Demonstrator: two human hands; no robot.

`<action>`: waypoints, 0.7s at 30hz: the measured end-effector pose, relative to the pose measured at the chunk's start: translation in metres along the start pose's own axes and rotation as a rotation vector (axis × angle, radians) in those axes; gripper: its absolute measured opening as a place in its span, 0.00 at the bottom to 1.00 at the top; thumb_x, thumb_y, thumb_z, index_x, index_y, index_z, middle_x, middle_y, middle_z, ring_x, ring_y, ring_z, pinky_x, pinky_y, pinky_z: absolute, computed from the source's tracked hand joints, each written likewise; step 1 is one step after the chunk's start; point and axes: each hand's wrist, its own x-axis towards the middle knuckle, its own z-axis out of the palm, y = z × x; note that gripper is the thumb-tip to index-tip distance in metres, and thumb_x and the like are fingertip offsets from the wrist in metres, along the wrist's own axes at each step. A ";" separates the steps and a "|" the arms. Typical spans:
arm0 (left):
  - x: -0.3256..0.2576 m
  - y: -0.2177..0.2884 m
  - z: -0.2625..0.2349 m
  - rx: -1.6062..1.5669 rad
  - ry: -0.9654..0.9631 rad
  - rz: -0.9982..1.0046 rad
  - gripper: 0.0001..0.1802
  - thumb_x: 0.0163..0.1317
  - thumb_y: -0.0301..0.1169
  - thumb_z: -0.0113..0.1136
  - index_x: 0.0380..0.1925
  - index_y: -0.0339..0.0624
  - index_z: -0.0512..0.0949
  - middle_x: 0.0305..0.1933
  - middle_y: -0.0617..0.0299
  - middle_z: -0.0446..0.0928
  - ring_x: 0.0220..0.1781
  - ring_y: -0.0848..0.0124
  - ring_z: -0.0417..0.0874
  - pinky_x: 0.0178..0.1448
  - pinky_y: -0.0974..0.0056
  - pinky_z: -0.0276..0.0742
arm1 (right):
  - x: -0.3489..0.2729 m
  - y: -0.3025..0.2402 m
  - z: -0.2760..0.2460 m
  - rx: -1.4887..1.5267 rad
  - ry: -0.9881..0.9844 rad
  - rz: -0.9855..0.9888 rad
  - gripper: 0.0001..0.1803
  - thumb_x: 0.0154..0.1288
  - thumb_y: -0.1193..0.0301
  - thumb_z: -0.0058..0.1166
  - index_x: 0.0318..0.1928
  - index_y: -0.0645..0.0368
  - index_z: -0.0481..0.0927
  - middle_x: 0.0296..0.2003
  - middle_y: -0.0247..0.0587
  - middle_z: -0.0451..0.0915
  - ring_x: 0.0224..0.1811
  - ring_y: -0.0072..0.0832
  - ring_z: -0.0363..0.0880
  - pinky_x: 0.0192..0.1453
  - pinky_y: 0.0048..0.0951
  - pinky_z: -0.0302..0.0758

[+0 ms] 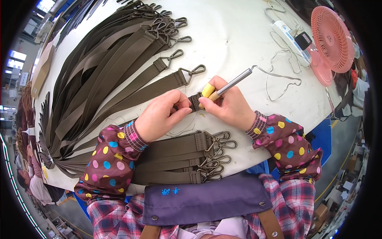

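My left hand [163, 113] is closed, thumb and fingertips pinched at the end of a dark olive webbing strap [195, 102]. My right hand [229, 104] grips a pen-shaped tool [234, 81] with a silver metal tube and a tan lower part. From the tube's upper end a thin grey cord seems to run. A yellow finger cot [207, 90] covers one right fingertip. The tool's lower end is hidden by my fingers, beside the strap end. Just beyond lies another strap [159, 87] with a metal snap hook [197, 69].
A large bundle of straps with hooks [107, 51] fans across the left of the white table [238, 36]. Nearer me lies a stack of straps [171, 151], hooks to the right. At the far right stand a power strip [290, 42] and a pink fan [328, 40], with loose cords.
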 end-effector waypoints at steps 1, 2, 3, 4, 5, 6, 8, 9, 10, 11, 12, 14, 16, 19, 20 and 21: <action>0.002 0.000 -0.003 0.000 -0.025 -0.012 0.08 0.59 0.25 0.60 0.33 0.36 0.71 0.32 0.59 0.74 0.32 0.70 0.78 0.35 0.67 0.76 | 0.000 0.001 -0.001 0.054 0.013 0.019 0.10 0.63 0.73 0.57 0.36 0.60 0.67 0.26 0.30 0.73 0.27 0.12 0.71 0.30 0.16 0.68; 0.004 0.000 -0.005 0.000 -0.051 -0.025 0.08 0.58 0.25 0.61 0.33 0.36 0.71 0.33 0.59 0.74 0.32 0.69 0.78 0.35 0.67 0.76 | 0.001 0.003 -0.002 0.050 0.018 0.021 0.10 0.63 0.73 0.57 0.36 0.60 0.67 0.26 0.30 0.73 0.27 0.12 0.71 0.30 0.16 0.68; 0.008 0.005 -0.007 -0.003 -0.053 -0.022 0.08 0.58 0.25 0.61 0.33 0.36 0.71 0.33 0.59 0.74 0.32 0.69 0.78 0.35 0.67 0.76 | 0.004 0.005 -0.003 0.141 0.077 -0.029 0.10 0.63 0.72 0.56 0.36 0.60 0.68 0.25 0.32 0.76 0.26 0.13 0.73 0.30 0.17 0.70; 0.014 0.012 -0.009 0.046 -0.072 -0.047 0.08 0.58 0.25 0.61 0.33 0.36 0.71 0.33 0.59 0.74 0.32 0.68 0.79 0.35 0.66 0.76 | 0.005 0.007 -0.004 0.232 0.135 -0.079 0.10 0.63 0.71 0.56 0.35 0.61 0.68 0.24 0.34 0.78 0.26 0.14 0.76 0.29 0.18 0.71; 0.020 0.015 -0.009 0.095 -0.091 -0.072 0.08 0.57 0.26 0.61 0.34 0.37 0.72 0.34 0.58 0.74 0.32 0.67 0.79 0.36 0.65 0.76 | 0.006 0.004 -0.006 0.323 0.164 -0.077 0.09 0.64 0.72 0.54 0.36 0.60 0.67 0.25 0.32 0.78 0.27 0.13 0.76 0.30 0.17 0.71; 0.024 0.017 -0.009 0.098 -0.085 -0.070 0.08 0.57 0.26 0.61 0.34 0.37 0.72 0.34 0.58 0.74 0.32 0.67 0.79 0.36 0.65 0.76 | 0.007 0.003 -0.006 0.321 0.161 -0.082 0.09 0.64 0.72 0.54 0.36 0.60 0.67 0.25 0.32 0.78 0.27 0.13 0.76 0.30 0.17 0.71; 0.028 0.020 -0.007 0.241 -0.114 -0.069 0.09 0.57 0.26 0.62 0.35 0.39 0.72 0.34 0.58 0.73 0.31 0.65 0.79 0.36 0.63 0.76 | 0.010 0.003 -0.005 0.362 0.175 -0.088 0.09 0.64 0.71 0.54 0.36 0.60 0.67 0.25 0.32 0.78 0.27 0.12 0.75 0.30 0.16 0.70; 0.030 0.016 -0.006 0.239 -0.117 -0.068 0.09 0.57 0.26 0.62 0.35 0.39 0.72 0.34 0.58 0.73 0.31 0.65 0.79 0.36 0.63 0.76 | 0.011 0.005 -0.005 0.360 0.178 -0.086 0.09 0.64 0.71 0.54 0.36 0.60 0.67 0.25 0.32 0.78 0.27 0.12 0.75 0.30 0.16 0.70; 0.032 0.009 -0.003 0.254 -0.080 -0.008 0.09 0.57 0.27 0.62 0.35 0.40 0.72 0.34 0.58 0.73 0.31 0.64 0.78 0.37 0.63 0.76 | 0.011 0.008 -0.006 0.297 0.167 -0.080 0.10 0.64 0.71 0.55 0.36 0.60 0.67 0.25 0.32 0.78 0.26 0.12 0.74 0.29 0.16 0.69; 0.033 0.003 -0.001 0.268 -0.042 0.052 0.10 0.57 0.27 0.62 0.36 0.41 0.72 0.34 0.58 0.72 0.31 0.63 0.78 0.38 0.62 0.75 | 0.012 0.009 -0.006 0.234 0.156 -0.076 0.10 0.64 0.70 0.55 0.36 0.60 0.67 0.24 0.32 0.78 0.25 0.12 0.73 0.28 0.17 0.69; 0.033 -0.001 0.000 0.268 -0.045 0.050 0.10 0.57 0.27 0.62 0.36 0.41 0.72 0.34 0.58 0.72 0.31 0.63 0.78 0.38 0.62 0.75 | 0.012 0.009 -0.005 0.235 0.157 -0.073 0.10 0.64 0.70 0.55 0.36 0.60 0.67 0.24 0.32 0.78 0.25 0.12 0.73 0.28 0.17 0.69; 0.031 -0.006 0.002 0.237 0.048 0.119 0.09 0.59 0.28 0.61 0.36 0.40 0.72 0.31 0.60 0.73 0.28 0.69 0.77 0.33 0.66 0.76 | 0.012 0.008 -0.002 0.232 0.163 -0.054 0.11 0.64 0.69 0.56 0.36 0.60 0.67 0.24 0.32 0.77 0.23 0.12 0.71 0.27 0.17 0.68; 0.031 0.001 0.001 0.067 0.024 -0.067 0.07 0.62 0.27 0.58 0.37 0.39 0.71 0.31 0.63 0.74 0.27 0.75 0.75 0.29 0.71 0.74 | 0.012 0.005 -0.005 0.182 0.128 -0.024 0.10 0.64 0.71 0.55 0.37 0.60 0.67 0.26 0.31 0.75 0.26 0.12 0.72 0.30 0.17 0.69; 0.027 -0.002 0.000 -0.161 0.033 -0.243 0.05 0.67 0.27 0.53 0.38 0.37 0.70 0.33 0.65 0.76 0.27 0.82 0.74 0.25 0.77 0.73 | 0.013 0.005 -0.003 0.110 0.090 -0.001 0.09 0.64 0.73 0.55 0.37 0.60 0.67 0.28 0.30 0.74 0.30 0.12 0.72 0.32 0.17 0.70; 0.026 -0.004 -0.001 -0.220 0.061 -0.232 0.05 0.69 0.27 0.50 0.37 0.37 0.69 0.34 0.64 0.77 0.27 0.83 0.75 0.24 0.78 0.74 | 0.013 0.005 -0.002 0.089 0.088 -0.006 0.09 0.64 0.73 0.55 0.37 0.60 0.67 0.28 0.30 0.74 0.29 0.12 0.72 0.32 0.16 0.70; 0.026 -0.005 0.000 -0.220 0.062 -0.232 0.05 0.69 0.27 0.50 0.37 0.37 0.69 0.34 0.64 0.77 0.27 0.83 0.75 0.24 0.78 0.74 | 0.013 0.005 -0.002 0.089 0.087 -0.005 0.09 0.64 0.73 0.55 0.37 0.60 0.67 0.28 0.30 0.74 0.29 0.12 0.72 0.32 0.16 0.70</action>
